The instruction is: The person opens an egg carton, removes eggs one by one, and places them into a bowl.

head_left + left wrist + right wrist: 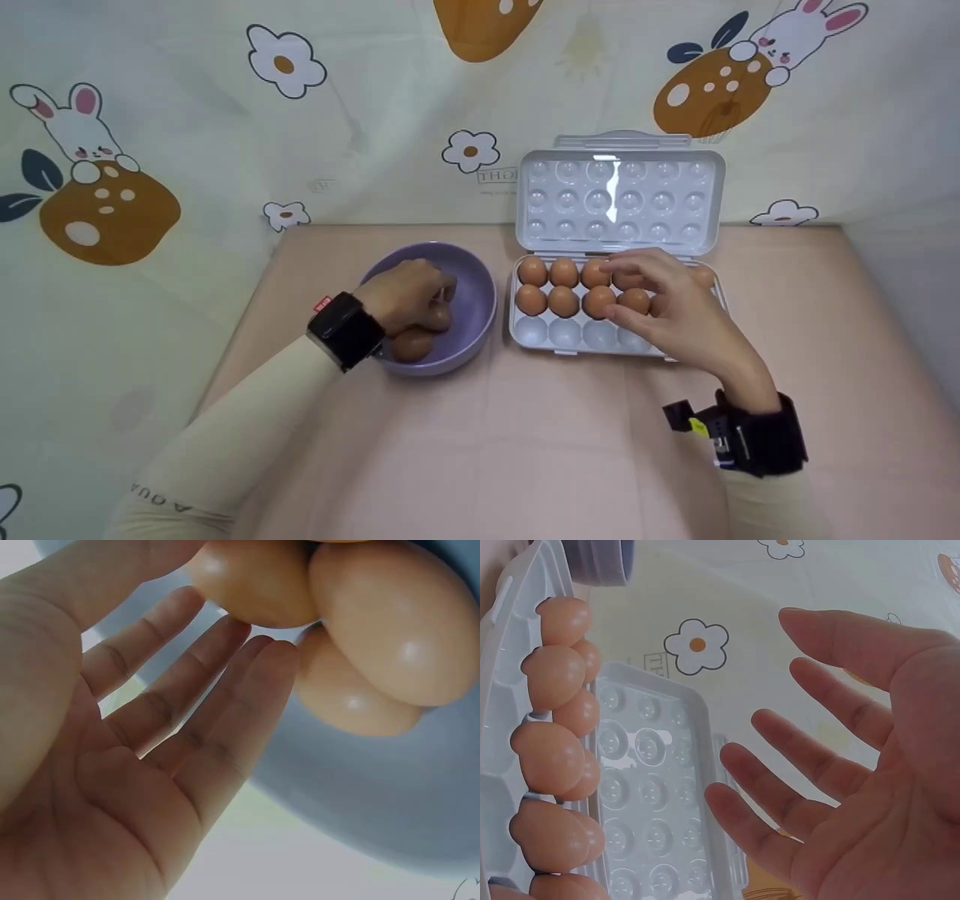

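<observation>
Inside the purple bowl (480, 315), my left hand (409, 296) reaches down among several brown eggs (412, 346). Seen from the left wrist, its fingers are nearly straight, with fingertips right at an egg (259, 585) and the thumb above. Two more eggs (394, 622) lie beside that one, overlapping. My right hand (679, 319) hovers over the right part of an egg carton (566, 332), fingers spread and holding nothing. Brown eggs (532, 300) fill the carton's back and middle rows as far as they show; the hand hides some. Visible front-row cups hold none.
The carton's clear lid (619, 199) stands raised behind it, close to the patterned backdrop (375, 150). A pinkish cloth (555, 450) covers the table. The bowl stands just left of the carton.
</observation>
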A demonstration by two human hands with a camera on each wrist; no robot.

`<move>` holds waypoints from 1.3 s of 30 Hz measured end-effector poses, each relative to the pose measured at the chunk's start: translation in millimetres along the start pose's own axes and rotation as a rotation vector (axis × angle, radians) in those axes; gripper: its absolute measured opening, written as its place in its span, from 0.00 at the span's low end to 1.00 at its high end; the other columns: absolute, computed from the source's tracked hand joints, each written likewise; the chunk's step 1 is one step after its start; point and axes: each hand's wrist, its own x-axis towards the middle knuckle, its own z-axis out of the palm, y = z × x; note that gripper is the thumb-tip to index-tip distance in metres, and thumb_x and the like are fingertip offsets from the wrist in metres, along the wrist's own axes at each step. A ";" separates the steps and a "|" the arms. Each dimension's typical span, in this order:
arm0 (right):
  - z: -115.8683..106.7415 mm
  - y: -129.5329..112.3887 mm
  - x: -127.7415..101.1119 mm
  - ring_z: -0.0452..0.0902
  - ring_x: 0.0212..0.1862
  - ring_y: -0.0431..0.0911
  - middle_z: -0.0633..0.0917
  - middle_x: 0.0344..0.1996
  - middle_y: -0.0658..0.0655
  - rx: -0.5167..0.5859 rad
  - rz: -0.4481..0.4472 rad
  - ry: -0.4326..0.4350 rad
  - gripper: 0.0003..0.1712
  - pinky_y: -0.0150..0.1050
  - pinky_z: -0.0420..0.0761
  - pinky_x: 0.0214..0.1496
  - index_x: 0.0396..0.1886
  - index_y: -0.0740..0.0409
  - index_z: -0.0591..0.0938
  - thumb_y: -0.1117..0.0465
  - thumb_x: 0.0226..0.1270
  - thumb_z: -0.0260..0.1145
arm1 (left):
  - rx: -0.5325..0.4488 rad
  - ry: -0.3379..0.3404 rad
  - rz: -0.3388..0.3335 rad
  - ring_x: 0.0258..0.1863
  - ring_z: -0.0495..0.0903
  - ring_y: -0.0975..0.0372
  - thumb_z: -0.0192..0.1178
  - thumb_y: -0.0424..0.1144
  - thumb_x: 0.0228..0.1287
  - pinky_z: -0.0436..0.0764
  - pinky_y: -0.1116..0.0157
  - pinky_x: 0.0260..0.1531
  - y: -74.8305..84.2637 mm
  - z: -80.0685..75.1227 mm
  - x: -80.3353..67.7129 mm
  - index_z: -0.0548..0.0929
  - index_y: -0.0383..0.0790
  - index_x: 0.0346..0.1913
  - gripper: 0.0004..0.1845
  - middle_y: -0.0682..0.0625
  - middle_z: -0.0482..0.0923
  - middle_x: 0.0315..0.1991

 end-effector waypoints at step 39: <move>-33.5 22.8 -17.0 0.74 0.41 0.52 0.77 0.54 0.56 -0.326 0.330 -0.108 0.20 0.46 0.71 0.43 0.49 0.52 0.82 0.64 0.55 0.72 | -0.088 0.484 0.116 0.60 0.70 0.63 0.73 0.52 0.53 0.76 0.60 0.56 75.4 35.3 -5.1 0.68 0.61 0.68 0.39 0.57 0.70 0.61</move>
